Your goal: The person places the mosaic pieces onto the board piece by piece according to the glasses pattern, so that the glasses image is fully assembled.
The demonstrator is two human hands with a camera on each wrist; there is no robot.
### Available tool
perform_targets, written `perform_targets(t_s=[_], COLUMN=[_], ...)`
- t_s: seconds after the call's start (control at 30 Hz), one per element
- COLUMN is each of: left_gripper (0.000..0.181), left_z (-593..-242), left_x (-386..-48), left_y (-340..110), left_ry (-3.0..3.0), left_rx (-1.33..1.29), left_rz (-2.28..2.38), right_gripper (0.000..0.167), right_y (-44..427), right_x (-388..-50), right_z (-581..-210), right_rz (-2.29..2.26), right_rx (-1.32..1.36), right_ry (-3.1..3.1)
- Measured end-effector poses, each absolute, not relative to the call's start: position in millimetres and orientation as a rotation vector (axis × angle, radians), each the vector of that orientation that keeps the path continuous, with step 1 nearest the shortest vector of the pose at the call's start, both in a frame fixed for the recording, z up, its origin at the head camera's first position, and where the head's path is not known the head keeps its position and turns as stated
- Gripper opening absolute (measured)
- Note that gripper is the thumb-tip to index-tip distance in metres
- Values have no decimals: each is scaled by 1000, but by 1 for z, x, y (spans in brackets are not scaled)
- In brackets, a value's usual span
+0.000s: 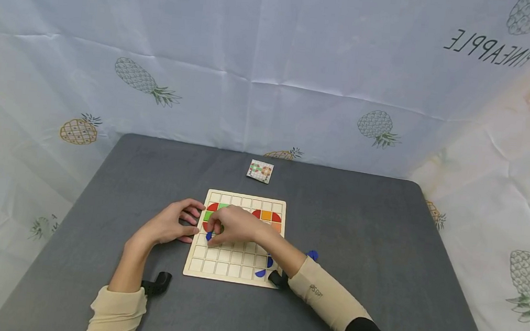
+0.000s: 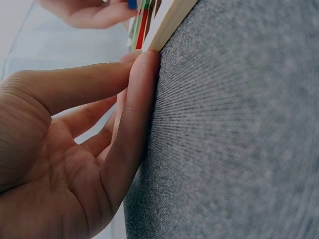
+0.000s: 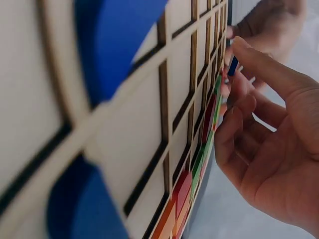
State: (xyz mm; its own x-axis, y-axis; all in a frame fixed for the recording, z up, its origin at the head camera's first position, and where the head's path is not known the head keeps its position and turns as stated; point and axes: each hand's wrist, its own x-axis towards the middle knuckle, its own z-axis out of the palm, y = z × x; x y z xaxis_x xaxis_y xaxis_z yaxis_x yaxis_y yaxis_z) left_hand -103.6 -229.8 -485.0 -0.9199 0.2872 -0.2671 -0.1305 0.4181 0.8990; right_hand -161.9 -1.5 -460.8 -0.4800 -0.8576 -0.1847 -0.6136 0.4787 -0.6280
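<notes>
A wooden grid board (image 1: 220, 271) lies on the table, with red, green and orange pieces in its far rows. Over the board's left side, my right hand (image 1: 237, 225) pinches a small blue piece (image 1: 209, 236) between thumb and finger; the right wrist view shows the same blue piece (image 3: 233, 66) edge-on. My left hand (image 1: 170, 224) rests at the left edge of the board, thumb and fingertips touching it, fingers loosely bent. Two blue quarter-round pieces sit near the board's right front corner, one of them a blue piece (image 1: 260, 273) by the front edge. My right hand hides part of the coloured rows.
Beyond the board lies a small pattern card (image 1: 260, 171). More blue pieces (image 1: 312, 255) lie on the grey table (image 1: 359, 221) right of the board, partly behind my right forearm. A pineapple-print cloth (image 1: 251, 106) hangs behind the table. Dark wrist cameras (image 1: 157, 284) stick out from both wrists.
</notes>
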Motion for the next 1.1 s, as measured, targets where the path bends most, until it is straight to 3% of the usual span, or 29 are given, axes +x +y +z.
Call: perform_targets(t_s=[0.33,0.8,1.1], left_gripper=[54,54,54], left_z=[-485,-485,-484], left_x=[-104,-103,-103], left_y=[-230,-230,-230], left_ry=[2293,2286,2288], left_rx=[129,133,125], left_rz=[1513,1523,1519], right_gripper=[27,13,18], right_y=[-14,-15,-4], right_x=[-158,-160,-161], right_z=[-465,-465,-457], right_rz=[-540,-580,-614], right_rx=[-1264,-1377,-1388], right_ry=[2324,2219,2205])
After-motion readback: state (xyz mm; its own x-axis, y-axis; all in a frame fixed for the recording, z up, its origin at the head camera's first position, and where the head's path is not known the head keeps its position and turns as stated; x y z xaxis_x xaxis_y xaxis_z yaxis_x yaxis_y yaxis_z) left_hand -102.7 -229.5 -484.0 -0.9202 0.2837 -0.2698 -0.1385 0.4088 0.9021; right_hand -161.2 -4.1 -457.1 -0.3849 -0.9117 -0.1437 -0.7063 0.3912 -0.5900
